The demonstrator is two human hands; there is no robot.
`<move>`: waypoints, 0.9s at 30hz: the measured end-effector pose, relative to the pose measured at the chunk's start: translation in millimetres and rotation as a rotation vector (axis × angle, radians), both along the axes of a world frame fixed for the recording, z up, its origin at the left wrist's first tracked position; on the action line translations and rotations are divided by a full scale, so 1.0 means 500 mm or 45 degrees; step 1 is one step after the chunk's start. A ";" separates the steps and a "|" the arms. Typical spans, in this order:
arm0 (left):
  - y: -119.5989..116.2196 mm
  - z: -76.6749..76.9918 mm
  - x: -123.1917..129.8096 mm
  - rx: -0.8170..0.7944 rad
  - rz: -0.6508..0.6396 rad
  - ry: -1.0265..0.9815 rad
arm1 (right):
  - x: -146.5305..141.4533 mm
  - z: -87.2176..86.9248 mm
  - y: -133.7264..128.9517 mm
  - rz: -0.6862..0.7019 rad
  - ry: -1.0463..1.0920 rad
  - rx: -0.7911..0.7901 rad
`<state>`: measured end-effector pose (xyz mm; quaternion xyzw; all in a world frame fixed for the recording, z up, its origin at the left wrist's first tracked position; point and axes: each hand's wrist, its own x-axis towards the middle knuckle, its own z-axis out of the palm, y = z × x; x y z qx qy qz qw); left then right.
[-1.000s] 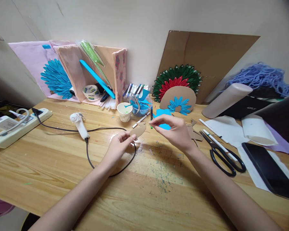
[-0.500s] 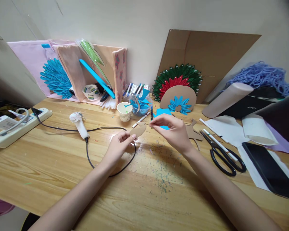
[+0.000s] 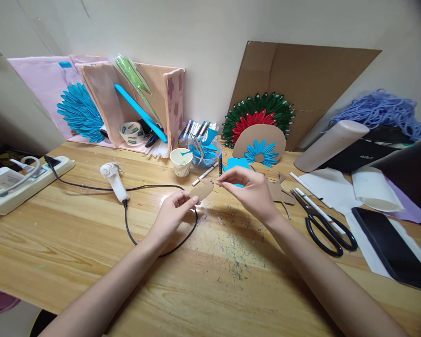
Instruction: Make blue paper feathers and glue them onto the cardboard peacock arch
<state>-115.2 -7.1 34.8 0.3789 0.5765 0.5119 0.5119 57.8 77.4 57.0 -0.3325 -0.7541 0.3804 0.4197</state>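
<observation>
Between the thumb and fingers of my left hand (image 3: pixel 177 206) is a small rounded piece of cardboard (image 3: pixel 201 191), held above the table. My right hand (image 3: pixel 247 189) is pinched just to the right of the cardboard's upper edge. Whatever sits in that pinch is too small to make out. Behind my right hand lie blue sheets (image 3: pixel 237 164), partly covered by it, and cardboard scraps (image 3: pixel 279 192). A white glue gun (image 3: pixel 114 181) rests on the table left of my left hand, its black cord looping under that hand.
Black-handled scissors (image 3: pixel 326 229) and a phone (image 3: pixel 389 245) lie at the right. A paper cup (image 3: pixel 181 163) and a bowl of blue pieces (image 3: pixel 205 157) stand behind my hands. A power strip (image 3: pixel 31 185) is at the left. Petal-covered cardboard (image 3: pixel 263 110) leans at the back.
The cardboard piece has tilted so more of its flat face shows. My right hand has shifted very slightly left, still pinched. The camera view has moved a little.
</observation>
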 end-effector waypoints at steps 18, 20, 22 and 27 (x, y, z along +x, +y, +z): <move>-0.001 0.000 0.003 -0.005 0.007 0.009 | 0.000 -0.003 0.003 -0.012 -0.036 0.010; 0.000 -0.001 0.002 -0.004 0.000 0.009 | -0.001 -0.003 0.003 -0.006 -0.030 -0.018; 0.000 -0.003 0.001 -0.006 0.000 0.008 | -0.001 -0.001 0.005 0.004 -0.021 -0.059; 0.001 -0.005 -0.001 -0.001 0.005 -0.011 | 0.003 0.005 0.014 0.026 0.007 -0.196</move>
